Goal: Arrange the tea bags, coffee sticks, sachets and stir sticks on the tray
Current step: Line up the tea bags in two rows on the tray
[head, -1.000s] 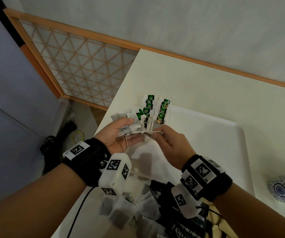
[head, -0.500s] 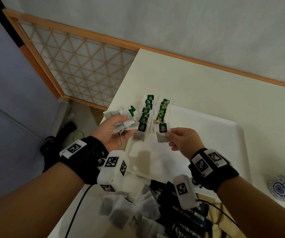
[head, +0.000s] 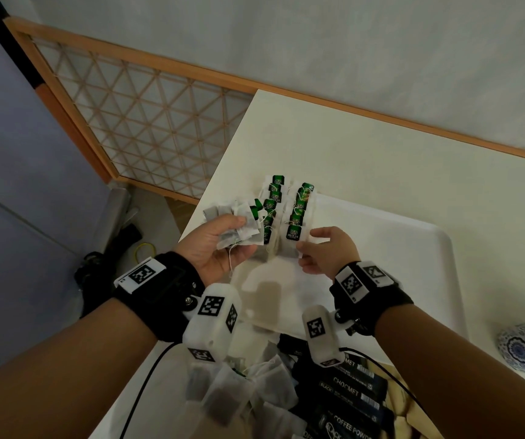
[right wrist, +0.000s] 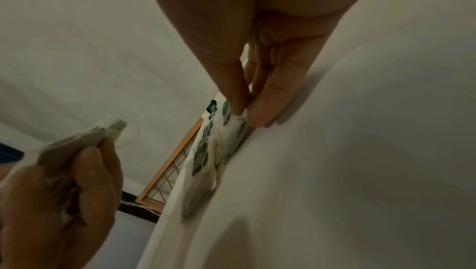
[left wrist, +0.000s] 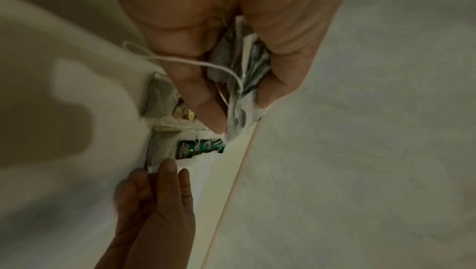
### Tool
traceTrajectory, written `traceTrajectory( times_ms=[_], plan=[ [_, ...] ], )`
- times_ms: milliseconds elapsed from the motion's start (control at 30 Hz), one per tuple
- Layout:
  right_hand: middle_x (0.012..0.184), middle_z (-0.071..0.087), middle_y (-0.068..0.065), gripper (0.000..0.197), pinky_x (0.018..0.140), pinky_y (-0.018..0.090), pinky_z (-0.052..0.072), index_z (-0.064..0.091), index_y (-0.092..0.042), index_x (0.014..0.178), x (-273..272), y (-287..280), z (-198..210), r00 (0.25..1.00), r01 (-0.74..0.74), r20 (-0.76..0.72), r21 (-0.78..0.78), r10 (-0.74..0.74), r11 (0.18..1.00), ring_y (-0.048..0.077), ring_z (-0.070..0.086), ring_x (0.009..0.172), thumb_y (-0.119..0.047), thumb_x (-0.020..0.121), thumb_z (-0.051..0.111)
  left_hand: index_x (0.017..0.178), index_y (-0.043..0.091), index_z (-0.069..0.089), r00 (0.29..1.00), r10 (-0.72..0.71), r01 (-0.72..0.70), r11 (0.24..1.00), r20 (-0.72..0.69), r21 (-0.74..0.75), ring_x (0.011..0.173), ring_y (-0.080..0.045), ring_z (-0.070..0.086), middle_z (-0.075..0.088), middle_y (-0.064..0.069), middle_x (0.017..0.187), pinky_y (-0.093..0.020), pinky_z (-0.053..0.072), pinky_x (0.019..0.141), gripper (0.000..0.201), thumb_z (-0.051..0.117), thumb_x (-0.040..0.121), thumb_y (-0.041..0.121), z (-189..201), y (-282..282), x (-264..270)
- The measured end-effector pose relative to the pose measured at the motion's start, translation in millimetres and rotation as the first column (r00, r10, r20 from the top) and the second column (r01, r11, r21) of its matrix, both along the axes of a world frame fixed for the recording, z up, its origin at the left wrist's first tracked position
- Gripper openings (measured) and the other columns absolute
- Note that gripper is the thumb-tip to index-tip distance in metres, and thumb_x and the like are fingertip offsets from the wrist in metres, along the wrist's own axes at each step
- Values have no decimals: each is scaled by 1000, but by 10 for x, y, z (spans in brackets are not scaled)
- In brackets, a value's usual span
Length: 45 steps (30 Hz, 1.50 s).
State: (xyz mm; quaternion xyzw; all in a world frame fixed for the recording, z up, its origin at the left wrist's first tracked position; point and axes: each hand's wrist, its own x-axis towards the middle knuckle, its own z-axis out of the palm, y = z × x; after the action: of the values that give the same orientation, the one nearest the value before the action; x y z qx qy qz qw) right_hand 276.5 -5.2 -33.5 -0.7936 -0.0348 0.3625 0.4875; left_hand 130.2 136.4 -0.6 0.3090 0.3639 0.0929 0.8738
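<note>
Task is running early, by my read: two overlapping rows of tea bags point(head: 286, 213) are lying at the white tray point(head: 413, 248)'s far-left corner. Right hand point(head: 326, 251) is pinching the nearest bag w/ thumb & fingertips; left hand point(head: 213, 245) is clutching a crumpled papery bunch point(head: 239, 226). Glossy black coffee sticks point(head: 349, 394) & more loose bags are waiting off-tray; stir sticks not visible.

Head camera looks down from above; both close wrist cameras share the tray point(head: 413, 248) corner.

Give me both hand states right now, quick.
Left hand: grips a bunch of tea bags.
Right hand: pinches the nearest tea bag of the right-hand row on the tray.
</note>
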Motion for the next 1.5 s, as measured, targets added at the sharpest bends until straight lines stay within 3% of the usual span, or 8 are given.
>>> traceTrajectory(
  times_ms=[433,667,933,1067,1200,1300,1433,1500],
  plan=[
    [74,61,9,31,49,26,56,47,-13,105,-2,14,-6,998,-15,64,-32,17,999,17,60,53,-14,84,70,96,5,64,1000,-12,12,1000,-14,7,67,-18,71,71,-10,85,-24,56,50,10,58,88,8,-4,-37,28],
    [76,64,-6,2,65,31,55,61,-30,88,-128,40,279,931,-214,318,77,180,974,13,61,69,-32,89,62,101,3,64,995,-96,96,995,16,24,69,-19,71,70,-12,88,-26,58,53,15,57,87,5,13,-108,39],
    [78,62,8,44,72,38,58,56,-15,108,-291,126,488,966,-258,93,233,242,938,22,64,72,-25,73,80,119,1,61,978,-206,203,975,26,94,90,-21,68,69,-16,108,-25,59,66,33,58,88,14,5,-227,32],
    [79,58,11,37,66,33,56,55,-14,108,-288,114,496,963,-268,55,291,264,919,23,62,72,-8,77,76,113,11,66,988,-156,155,985,4,78,87,-24,68,71,-12,100,-29,59,66,31,55,91,30,8,-216,16],
    [92,62,7,41,66,32,58,55,-25,110,-294,84,500,958,-277,159,283,241,918,17,63,73,-12,78,76,112,7,65,993,-119,118,991,9,61,82,-23,70,70,-16,103,-32,59,71,26,52,91,17,-2,-185,4],
    [99,56,-6,50,68,25,54,53,-32,109,-343,50,531,873,-344,421,178,244,922,11,59,75,-28,68,83,117,-1,61,993,-114,113,992,14,49,88,-24,67,66,-21,112,-35,57,80,31,51,91,11,-18,-173,13],
    [101,43,-18,67,68,12,44,52,-34,111,-433,42,560,681,-508,611,-2,403,862,-2,48,81,-41,54,87,113,0,63,994,-108,107,994,6,20,80,-21,59,60,-20,105,-23,56,54,28,57,88,11,-25,-186,23],
    [101,41,-20,63,69,8,41,54,-28,116,-434,51,533,648,-515,638,-36,416,857,-9,45,83,-35,61,83,115,0,64,992,-123,122,992,15,25,83,-21,64,64,-20,107,-24,56,55,30,57,88,11,-27,-193,27]
  ],
)
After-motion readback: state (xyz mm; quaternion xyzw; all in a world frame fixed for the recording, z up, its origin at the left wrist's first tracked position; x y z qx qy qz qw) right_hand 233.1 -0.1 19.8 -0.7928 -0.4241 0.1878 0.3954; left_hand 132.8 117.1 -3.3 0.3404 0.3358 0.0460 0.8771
